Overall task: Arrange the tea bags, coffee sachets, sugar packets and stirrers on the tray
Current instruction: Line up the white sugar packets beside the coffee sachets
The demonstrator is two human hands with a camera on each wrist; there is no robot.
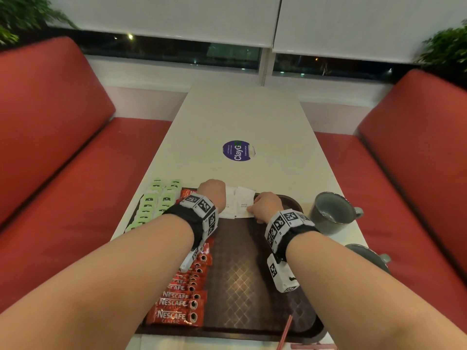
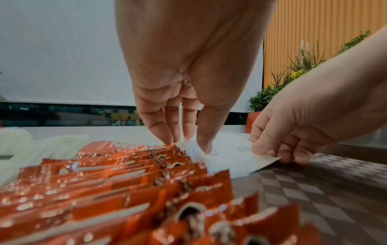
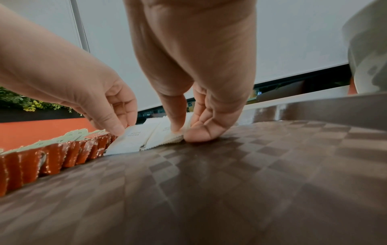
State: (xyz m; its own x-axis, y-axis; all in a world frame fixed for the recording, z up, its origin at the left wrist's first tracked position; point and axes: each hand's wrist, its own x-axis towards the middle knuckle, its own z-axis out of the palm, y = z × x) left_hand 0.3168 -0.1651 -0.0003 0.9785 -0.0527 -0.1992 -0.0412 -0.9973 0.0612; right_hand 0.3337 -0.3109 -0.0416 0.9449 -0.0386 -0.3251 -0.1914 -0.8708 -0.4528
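White sugar packets [image 1: 240, 203] lie flat and overlapping at the far end of the brown tray [image 1: 240, 279], just right of the coffee row. We read "SUGAR" on two of them in the left wrist view.

Left hand [image 1: 212, 192]: fingers point down, tips pressing the left packets; the thumb and fingertips [image 2: 204, 145] close on a packet edge, so we log it as a light pinch on the sugar packets.

Right hand [image 1: 266, 205]: thumb on top, curled fingers [image 3: 201, 132] beneath, pinching the near right corner of the rightmost packet against the tray floor.

Red coffee sachets [image 1: 187, 296] form one overlapped row along the tray's left part, running from near edge to far edge, touching the sugar packets at the far end.

Green tea bags [image 1: 154, 203] sit in two overlapped rows left of the sachets, at the tray's left edge.

A red stirrer [image 1: 285, 332] lies across the tray's near right rim, partly off it.

Off tray, on the white table [image 1: 240, 117]: a grey mug [image 1: 331, 213] to the right, a second grey mug [image 1: 371, 256] nearer us, a round purple sticker [image 1: 238, 150] farther along. Red bench seats [image 1: 45, 137] flank both sides
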